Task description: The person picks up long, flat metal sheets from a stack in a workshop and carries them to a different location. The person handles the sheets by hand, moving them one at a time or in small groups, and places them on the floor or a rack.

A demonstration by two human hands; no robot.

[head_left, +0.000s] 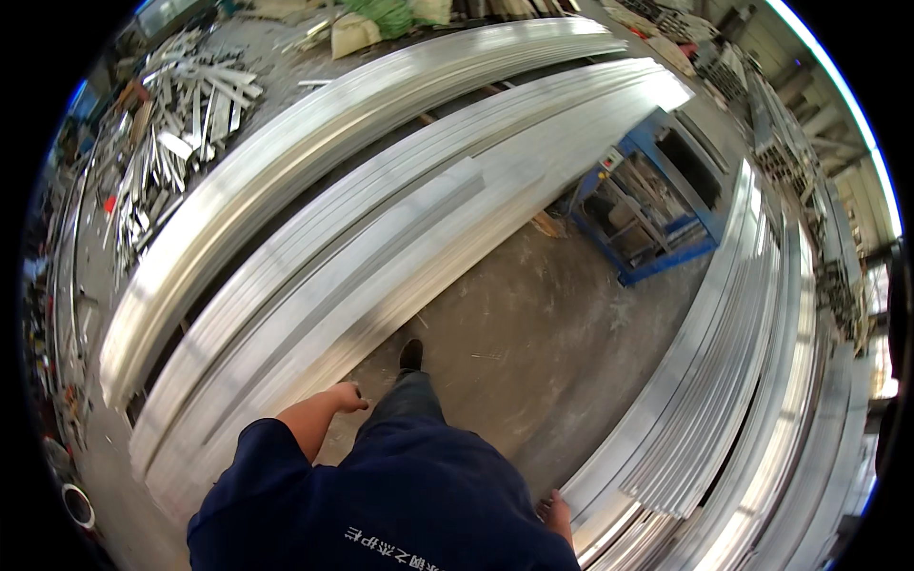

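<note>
My left hand (350, 397) hangs beside the near edge of a long stack of silvery metal profiles (381, 276). Its fingers are curled, and a small dark spot shows at them, too small to name. At the lower middle, my right hand (556, 515) is partly hidden by my dark blue shirt. It is close to the end of another stack of metal profiles (657, 409) on the right; whether it touches them cannot be told. The fingers of that hand are too small and blurred to read.
A blue metal frame machine (666, 205) with a small control box stands between the stacks on the grey floor (514, 324). Farther left lies another long profile stack (314, 114), beyond it a heap of metal offcuts (190, 124). Pale sacks (354, 34) lie at the back.
</note>
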